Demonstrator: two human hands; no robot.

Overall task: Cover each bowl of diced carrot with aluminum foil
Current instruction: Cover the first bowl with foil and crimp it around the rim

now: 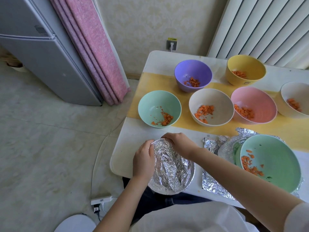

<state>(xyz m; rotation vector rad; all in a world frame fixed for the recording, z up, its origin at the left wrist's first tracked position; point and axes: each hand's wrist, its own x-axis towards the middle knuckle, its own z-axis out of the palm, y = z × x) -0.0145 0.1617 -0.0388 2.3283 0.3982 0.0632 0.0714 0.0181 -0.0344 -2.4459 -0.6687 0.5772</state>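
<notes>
At 6 o'clock on the table (pixel 127 148), hard against the near edge, holds the foil-wrapped bowl (pixel 172 166) in both hands: left hand (pixel 143 158) curled round the rim from 9 to 11 o'clock, right hand (pixel 178 143) curled over it at 12, both clamped on the foil rather than spread flat. Should handle as a thin, light, soft skin: creases at a touch, stays where pressed, probably tears if dragged over the hard lip. Best taken at the overhang and pinched down round the rim bit by bit; best not pushed in at the sagging middle. Underneath, likely stiff, smooth and fairly light, so worth steadying while crimping. Counts eight bowls: one covered, seven open, each with a little diced carrot (pixel 204 111). From the covered one: mint bowl (pixel 158 101) at 12 with purple bowl (pixel 192 69) beyond, cream bowl (pixel 211 97) at 1 with yellow bowl (pixel 245 64) beyond, pink bowl (pixel 255 97) at 2 with white bowl (pixel 296 91) beyond, large green bowl (pixel 275 158) at 3, set on loose foil (pixel 215 183). Cannot tell the number of loose sheets, crumpled and overlapping.
</notes>
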